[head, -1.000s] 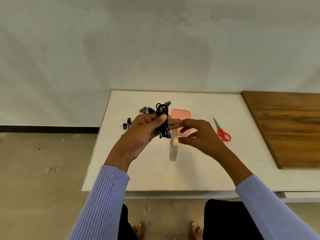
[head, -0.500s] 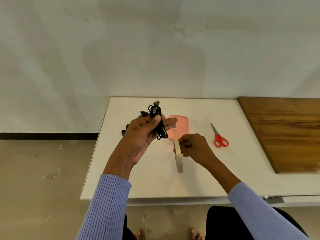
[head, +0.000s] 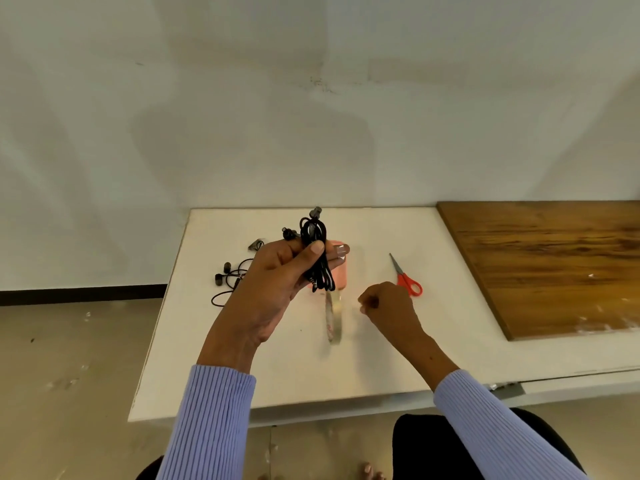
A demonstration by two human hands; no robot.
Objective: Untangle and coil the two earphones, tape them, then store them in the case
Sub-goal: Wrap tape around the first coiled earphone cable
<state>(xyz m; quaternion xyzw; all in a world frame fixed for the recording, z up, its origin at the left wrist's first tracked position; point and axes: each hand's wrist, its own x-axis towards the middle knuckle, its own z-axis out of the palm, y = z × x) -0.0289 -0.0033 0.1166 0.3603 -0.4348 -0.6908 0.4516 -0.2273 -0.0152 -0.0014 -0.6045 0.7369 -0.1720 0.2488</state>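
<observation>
Coiled black earphone (head: 317, 252) is gripped by left hand (head: 277, 275); right hand (head: 386, 306) is curled, its hold cannot be told.

The left hand (head: 277, 271) gripped a coiled earphone (head: 317, 254) above the worktop (head: 294, 375), before a pink case (head: 341, 277). The right hand (head: 389, 306) was curled beside an upright tape roll (head: 333, 317). A second earphone (head: 230, 278) and scissors (head: 405, 276) lay apart.

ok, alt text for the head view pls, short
A person's left hand holds a coiled black earphone above a white table, while the right hand is curled beside an upright tape roll. Red scissors, a pink case and a second earphone lie nearby.
</observation>
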